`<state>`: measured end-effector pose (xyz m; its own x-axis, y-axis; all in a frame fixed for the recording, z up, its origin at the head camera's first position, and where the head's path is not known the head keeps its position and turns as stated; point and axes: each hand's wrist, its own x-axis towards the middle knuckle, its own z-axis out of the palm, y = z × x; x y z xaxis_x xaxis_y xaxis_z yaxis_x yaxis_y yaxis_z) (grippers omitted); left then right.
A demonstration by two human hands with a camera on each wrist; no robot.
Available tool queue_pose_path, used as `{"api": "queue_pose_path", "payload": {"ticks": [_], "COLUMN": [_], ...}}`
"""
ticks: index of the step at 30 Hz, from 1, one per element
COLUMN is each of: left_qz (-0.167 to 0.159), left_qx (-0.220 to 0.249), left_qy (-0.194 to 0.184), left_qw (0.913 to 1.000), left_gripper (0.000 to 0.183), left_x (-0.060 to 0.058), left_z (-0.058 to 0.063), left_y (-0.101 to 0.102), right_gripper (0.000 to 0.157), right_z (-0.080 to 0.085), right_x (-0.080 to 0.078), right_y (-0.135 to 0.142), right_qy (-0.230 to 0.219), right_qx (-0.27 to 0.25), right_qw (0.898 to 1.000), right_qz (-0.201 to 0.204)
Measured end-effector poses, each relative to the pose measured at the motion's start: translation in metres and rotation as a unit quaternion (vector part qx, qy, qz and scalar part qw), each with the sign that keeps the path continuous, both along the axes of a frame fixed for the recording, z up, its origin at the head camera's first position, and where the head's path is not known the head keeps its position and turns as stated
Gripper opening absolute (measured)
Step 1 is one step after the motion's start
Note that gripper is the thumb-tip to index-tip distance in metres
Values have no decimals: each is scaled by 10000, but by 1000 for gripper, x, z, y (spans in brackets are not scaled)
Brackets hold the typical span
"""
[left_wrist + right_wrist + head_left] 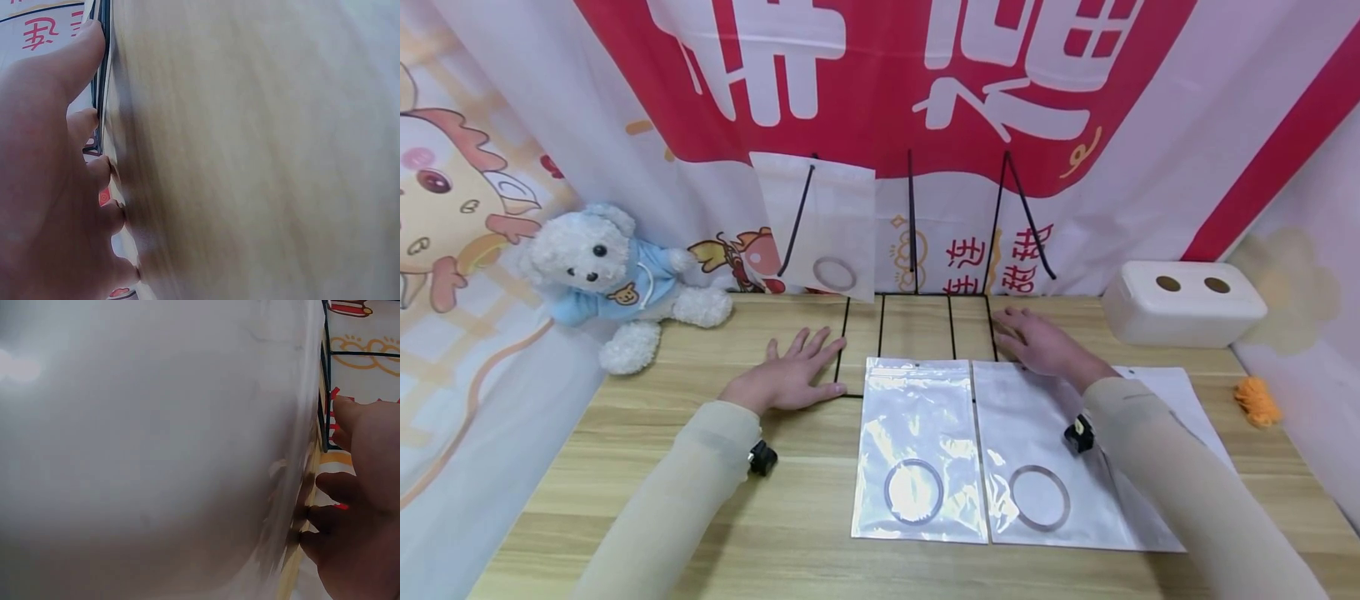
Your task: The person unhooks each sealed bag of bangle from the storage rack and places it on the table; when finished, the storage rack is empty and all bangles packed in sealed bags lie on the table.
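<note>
A black wire display rack stands at the back of the table, its base flat and its hooks slanting forward. On its left hook hangs a white plastic zip bag with a grey ring near the bottom. My left hand rests palm down with fingers spread, thumb and fingertips right at the left side of the rack's base. At the base's right side my right hand lies with loosely bent fingers, fingertips at the wire. In the left wrist view the left hand's thumb overlaps the dark wires.
In front of the rack lie a clear-faced zip bag, another zip bag and a white bag partly under the right forearm. A teddy bear sits back left. A white box and an orange bundle stand right.
</note>
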<state>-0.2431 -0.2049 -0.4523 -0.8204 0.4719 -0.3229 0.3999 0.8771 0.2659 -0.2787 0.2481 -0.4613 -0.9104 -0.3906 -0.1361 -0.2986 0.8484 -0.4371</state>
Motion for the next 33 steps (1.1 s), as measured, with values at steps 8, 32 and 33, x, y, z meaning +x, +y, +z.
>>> {"api": "queue_pose_path", "payload": {"ticks": [8,32,33], "left_qz": [-26,16,13], "left_qx": [-16,18,17], "left_qy": [35,39,43], "left_qw": [10000,10000,10000], "left_gripper": [87,87,87], "left_x": [-1,0,1], "left_z": [0,3,3], "left_y": [2,2,1], "right_gripper": [61,64,64], "right_z": [-6,-4,-5], "right_x": [-7,-9,-9], "right_y": [2,-1,-1], "right_qy": [-99,-145,-153], "right_qx": [363,959,955], "right_qw": [9993,9951,9951], "right_qz": [82,189,193]}}
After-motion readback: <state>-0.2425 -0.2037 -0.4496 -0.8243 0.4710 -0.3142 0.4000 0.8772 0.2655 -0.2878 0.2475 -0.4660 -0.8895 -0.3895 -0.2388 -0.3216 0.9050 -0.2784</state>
